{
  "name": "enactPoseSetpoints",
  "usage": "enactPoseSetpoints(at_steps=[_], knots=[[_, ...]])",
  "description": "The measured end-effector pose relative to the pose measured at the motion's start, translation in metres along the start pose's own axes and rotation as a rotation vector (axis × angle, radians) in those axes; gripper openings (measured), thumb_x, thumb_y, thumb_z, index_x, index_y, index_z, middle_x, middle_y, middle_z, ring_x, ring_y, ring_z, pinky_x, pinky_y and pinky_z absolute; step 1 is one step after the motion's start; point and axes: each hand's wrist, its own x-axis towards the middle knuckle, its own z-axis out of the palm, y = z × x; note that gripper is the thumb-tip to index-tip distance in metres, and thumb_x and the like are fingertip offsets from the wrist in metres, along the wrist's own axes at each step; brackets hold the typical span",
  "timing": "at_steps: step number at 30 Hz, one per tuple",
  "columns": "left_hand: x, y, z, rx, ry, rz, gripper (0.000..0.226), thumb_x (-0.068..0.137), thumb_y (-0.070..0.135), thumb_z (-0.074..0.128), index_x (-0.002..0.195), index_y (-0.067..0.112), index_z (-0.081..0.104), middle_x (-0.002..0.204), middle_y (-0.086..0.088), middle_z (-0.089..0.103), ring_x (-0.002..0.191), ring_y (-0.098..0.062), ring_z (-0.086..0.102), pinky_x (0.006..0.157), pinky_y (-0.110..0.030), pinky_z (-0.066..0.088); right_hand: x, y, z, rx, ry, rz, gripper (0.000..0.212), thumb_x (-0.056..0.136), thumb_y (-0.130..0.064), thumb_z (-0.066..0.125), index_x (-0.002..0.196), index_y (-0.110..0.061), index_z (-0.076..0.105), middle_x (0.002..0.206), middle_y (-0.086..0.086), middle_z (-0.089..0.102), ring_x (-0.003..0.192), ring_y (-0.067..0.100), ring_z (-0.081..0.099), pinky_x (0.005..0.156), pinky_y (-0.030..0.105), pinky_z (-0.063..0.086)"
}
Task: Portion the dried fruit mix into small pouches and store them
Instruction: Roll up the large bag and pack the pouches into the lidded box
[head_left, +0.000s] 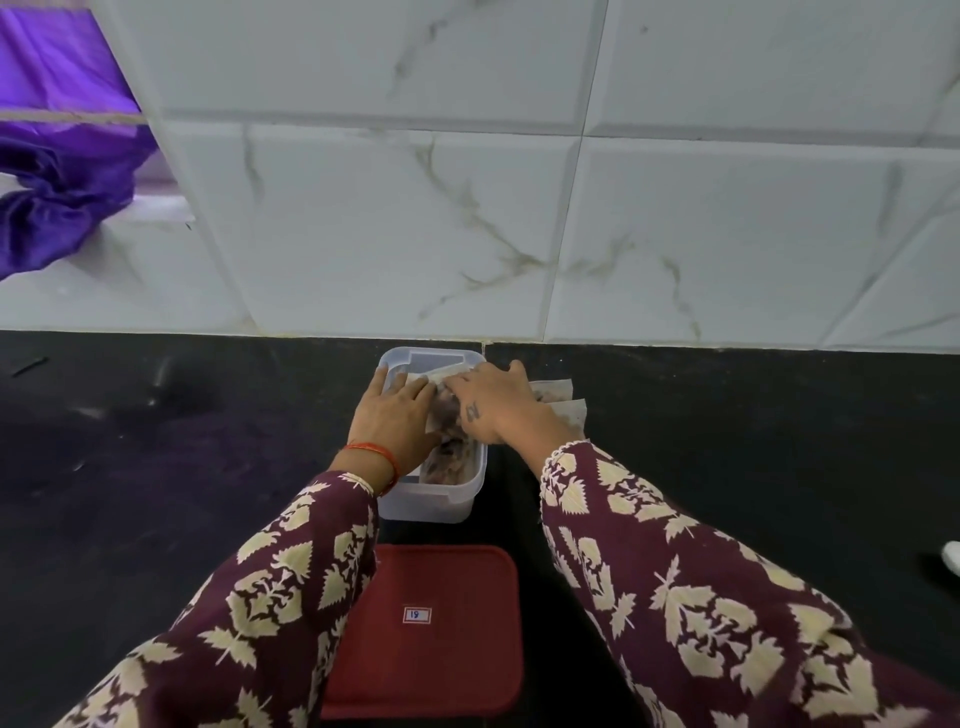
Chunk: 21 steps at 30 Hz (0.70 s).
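Observation:
A clear plastic container (434, 501) stands on the black counter against the tiled wall, with filled pouches of dried fruit (449, 454) inside it. My left hand (397, 415) lies flat over the container's left side, fingers straight, pressing on the pouches. My right hand (496, 402) reaches in from the right, its fingers on a pouch near the container's far end; whether they pinch it is hidden. Two more small pouches (563, 400) lie on the counter just right of the container, partly under my right wrist.
The container's red lid (431, 629) with a small label lies on the counter near me, between my forearms. Purple cloth (57, 171) hangs at the upper left. A white object (953, 556) shows at the right edge.

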Motion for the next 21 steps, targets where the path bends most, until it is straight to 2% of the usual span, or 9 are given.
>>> enactPoseSetpoints(at_steps=[4, 6, 8, 10, 12, 14, 16, 18, 21], knots=[[0.000, -0.001, -0.002, -0.138, 0.061, 0.002, 0.059, 0.090, 0.042, 0.055, 0.139, 0.013, 0.041, 0.144, -0.006, 0.044, 0.137, -0.027, 0.034, 0.118, -0.043, 0.006, -0.007, 0.004, -0.007, 0.271, 0.051, -0.023, 0.051, 0.092, -0.020, 0.051, 0.140, -0.022, 0.033, 0.130, 0.012, 0.055, 0.115, 0.030, 0.052, 0.097, 0.042, 0.037], [-0.001, -0.003, -0.001, -0.319, 0.194, 0.005, 0.051, 0.084, 0.029, 0.065, 0.129, 0.008, 0.053, 0.133, -0.011, 0.054, 0.121, -0.032, 0.051, 0.110, -0.044, 0.028, -0.015, 0.012, -0.012, 0.516, 0.150, -0.030, 0.042, 0.091, -0.012, 0.050, 0.132, -0.020, 0.042, 0.128, 0.009, 0.056, 0.109, 0.028, 0.056, 0.093, 0.038, 0.042], [-0.005, -0.004, -0.004, -0.512, 0.316, -0.027, 0.045, 0.082, 0.021, 0.068, 0.123, 0.008, 0.059, 0.127, -0.011, 0.058, 0.102, -0.033, 0.061, 0.092, -0.041, 0.047, -0.025, 0.024, -0.017, 0.703, 0.289, -0.009, 0.033, 0.091, -0.008, 0.051, 0.122, -0.019, 0.053, 0.128, 0.004, 0.053, 0.105, 0.022, 0.058, 0.091, 0.030, 0.045], [-0.010, 0.003, -0.013, -0.641, 0.409, -0.062, 0.042, 0.083, 0.019, 0.069, 0.123, 0.010, 0.060, 0.129, -0.009, 0.056, 0.099, -0.027, 0.062, 0.086, -0.035, 0.049, -0.037, 0.040, -0.024, 0.842, 0.407, 0.025, 0.026, 0.092, -0.008, 0.055, 0.115, -0.018, 0.060, 0.124, 0.001, 0.051, 0.096, 0.014, 0.062, 0.083, 0.020, 0.046], [-0.013, 0.020, -0.027, -0.751, 0.545, -0.049, 0.037, 0.084, 0.016, 0.069, 0.119, 0.010, 0.062, 0.125, -0.009, 0.059, 0.104, -0.020, 0.057, 0.089, -0.025, 0.043, -0.053, 0.058, -0.026, 0.937, 0.484, 0.075, 0.024, 0.091, -0.009, 0.058, 0.112, -0.020, 0.063, 0.118, -0.005, 0.051, 0.086, 0.000, 0.060, 0.073, 0.008, 0.046], [-0.016, 0.047, -0.044, -0.904, 0.644, -0.001, 0.032, 0.085, 0.015, 0.067, 0.116, 0.009, 0.064, 0.118, -0.007, 0.061, 0.104, -0.016, 0.057, 0.090, -0.023, 0.045, -0.069, 0.075, -0.020, 0.953, 0.557, 0.149, 0.025, 0.090, -0.010, 0.061, 0.111, -0.022, 0.065, 0.115, -0.008, 0.054, 0.082, -0.005, 0.058, 0.073, 0.008, 0.047], [-0.018, 0.076, -0.052, -1.014, 0.644, 0.070, 0.031, 0.084, 0.010, 0.065, 0.115, 0.010, 0.063, 0.113, -0.006, 0.061, 0.096, -0.012, 0.057, 0.086, -0.024, 0.049, -0.083, 0.088, -0.005, 0.908, 0.595, 0.258, 0.025, 0.087, -0.010, 0.064, 0.109, -0.022, 0.066, 0.114, -0.004, 0.061, 0.084, 0.000, 0.060, 0.081, 0.016, 0.049], [-0.018, 0.102, -0.047, -1.013, 0.580, 0.105, 0.034, 0.084, 0.004, 0.062, 0.117, 0.011, 0.062, 0.112, -0.006, 0.061, 0.094, -0.009, 0.055, 0.084, -0.022, 0.048, -0.093, 0.094, 0.018, 0.841, 0.547, 0.385, 0.027, 0.085, -0.013, 0.067, 0.111, -0.020, 0.067, 0.112, 0.000, 0.064, 0.088, 0.007, 0.062, 0.083, 0.023, 0.049], [-0.017, 0.127, -0.027, -0.997, 0.330, 0.013, 0.046, 0.085, 0.000, 0.056, 0.130, 0.008, 0.052, 0.128, -0.014, 0.054, 0.115, -0.025, 0.053, 0.098, -0.030, 0.041, -0.103, 0.092, 0.051, 0.778, 0.394, 0.515, 0.033, 0.086, -0.022, 0.068, 0.118, -0.019, 0.064, 0.114, 0.002, 0.066, 0.098, 0.015, 0.063, 0.087, 0.029, 0.051]])
